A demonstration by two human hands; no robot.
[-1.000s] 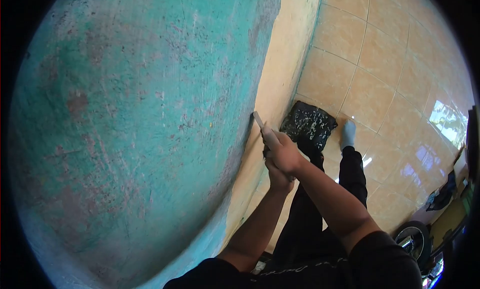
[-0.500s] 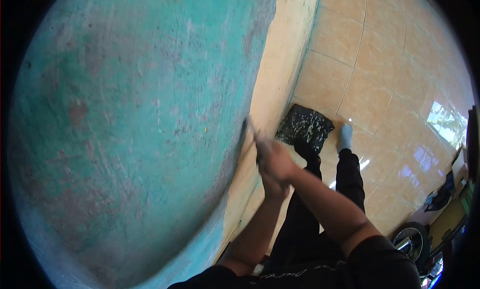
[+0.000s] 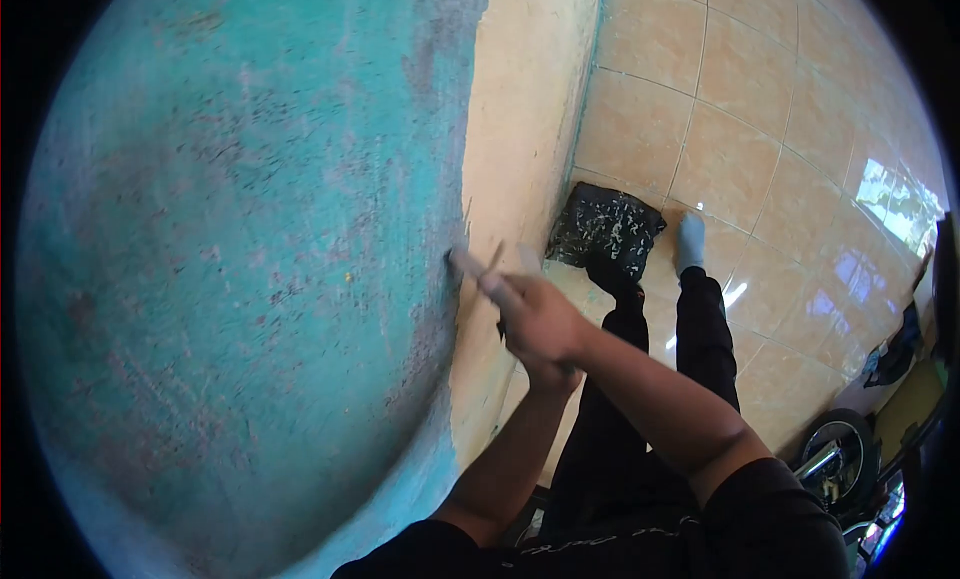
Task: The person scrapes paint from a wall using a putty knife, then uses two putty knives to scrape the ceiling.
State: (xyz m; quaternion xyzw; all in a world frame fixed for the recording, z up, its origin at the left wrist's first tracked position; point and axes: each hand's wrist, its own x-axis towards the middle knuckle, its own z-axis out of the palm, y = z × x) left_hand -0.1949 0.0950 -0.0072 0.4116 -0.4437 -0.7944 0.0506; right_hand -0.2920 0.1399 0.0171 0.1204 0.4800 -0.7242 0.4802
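Observation:
My right hand is closed around a scraper, seen as a narrow pale tool blurred by motion. Its tip meets the teal painted wall close to the border with a bare cream-coloured band. Below the right hand, my left hand is also closed at the tool's lower end; most of its fingers are hidden. The teal surface is scuffed, with grey and brownish worn patches.
A black cloth speckled with pale flakes lies at the wall's foot, under one foot. My other foot, in a grey sock, stands on the tiled floor. A motorcycle wheel is at the lower right.
The view has shifted, so the wall's paint border sits further left. Both hands have tilted the scraper, which now points more to the left, its tip still by that border.

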